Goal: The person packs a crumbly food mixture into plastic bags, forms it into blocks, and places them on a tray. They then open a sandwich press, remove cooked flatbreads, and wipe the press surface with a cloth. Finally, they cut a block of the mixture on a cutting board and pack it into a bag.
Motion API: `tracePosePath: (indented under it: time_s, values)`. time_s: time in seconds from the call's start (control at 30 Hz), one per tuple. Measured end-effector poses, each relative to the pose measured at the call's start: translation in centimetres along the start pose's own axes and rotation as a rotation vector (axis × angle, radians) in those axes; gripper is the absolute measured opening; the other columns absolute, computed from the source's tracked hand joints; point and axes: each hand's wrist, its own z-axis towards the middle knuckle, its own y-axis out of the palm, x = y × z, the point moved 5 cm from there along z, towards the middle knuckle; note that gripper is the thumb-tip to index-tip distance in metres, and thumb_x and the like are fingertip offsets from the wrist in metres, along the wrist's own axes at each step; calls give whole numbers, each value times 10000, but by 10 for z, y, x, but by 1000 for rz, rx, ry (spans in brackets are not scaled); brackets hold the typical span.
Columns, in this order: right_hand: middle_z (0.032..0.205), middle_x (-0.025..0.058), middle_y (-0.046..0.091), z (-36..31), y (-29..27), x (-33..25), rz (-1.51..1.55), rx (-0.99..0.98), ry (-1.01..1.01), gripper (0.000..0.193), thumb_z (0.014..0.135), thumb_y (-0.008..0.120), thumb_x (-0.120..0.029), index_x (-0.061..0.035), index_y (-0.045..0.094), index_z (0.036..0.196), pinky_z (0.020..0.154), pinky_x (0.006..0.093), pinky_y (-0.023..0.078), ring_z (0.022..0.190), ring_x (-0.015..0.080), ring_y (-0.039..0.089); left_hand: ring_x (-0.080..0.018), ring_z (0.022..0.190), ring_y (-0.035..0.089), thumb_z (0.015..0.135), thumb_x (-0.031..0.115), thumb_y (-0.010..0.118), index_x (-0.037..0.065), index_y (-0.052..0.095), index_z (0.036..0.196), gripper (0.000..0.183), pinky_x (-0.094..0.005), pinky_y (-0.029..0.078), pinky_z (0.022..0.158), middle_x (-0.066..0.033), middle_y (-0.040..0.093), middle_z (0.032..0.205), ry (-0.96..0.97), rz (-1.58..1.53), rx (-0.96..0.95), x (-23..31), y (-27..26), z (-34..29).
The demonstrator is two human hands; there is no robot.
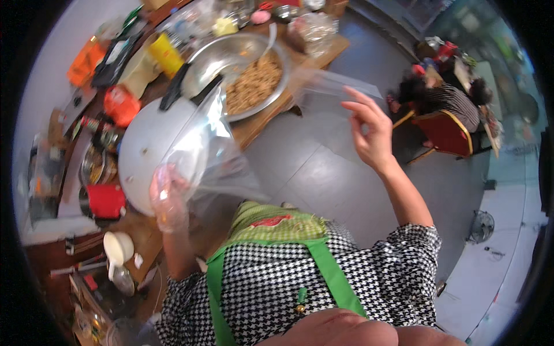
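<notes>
I take the metal bowl [202, 60] as my landmark; it holds brown, crumbly food [254, 83], with a pale utensil handle [272, 36] rising from its far side. On the near side of the bowl, a clear plastic bag [231, 155] spreads out from the left hand [168, 193]. I read its long axis as slanting up and rightward from that hand, the upper tip pointing at the bowl and overlapping its near-left edge in my view; a loose corner flares down to the right. The left hand looks wrapped in clear film, its fingers blurred, so I cannot tell how closed it is or whether it grips the bag. To the right of the bowl, I see the bare right hand [372, 132] raised, half open, fingers bent and aimed back toward the bowl. A thin clear strip [329, 82] stretches between bowl and fingertips, lying roughly crosswise; I cannot tell whether they touch it. A large silver disc [138, 155] sits just left of and nearer than the bowl.
</notes>
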Motion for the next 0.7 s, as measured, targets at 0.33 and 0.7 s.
tracePosePath:
  time_s: [0.33, 0.7]
  values:
    - [1259, 128, 617, 192, 116, 222, -27, -103, -215, 473, 698, 572, 51, -32, 639, 1159, 941, 417, 505, 1096, 342, 613, -108, 612, 450, 1000, 243, 432, 75, 545, 1143, 248, -261, 404, 588, 24, 464, 731, -222, -410, -119, -85, 107, 106]
    - [1324, 129, 597, 371, 391, 247, 370, -481, 29, 545, 822, 570, 38, -94, 554, 1350, 928, 355, 512, 1109, 247, 627, -100, 588, 451, 994, 263, 441, 38, 627, 1004, 292, -246, 395, 536, 14, 524, 734, -466, 28, 121, -70, -29, 279]
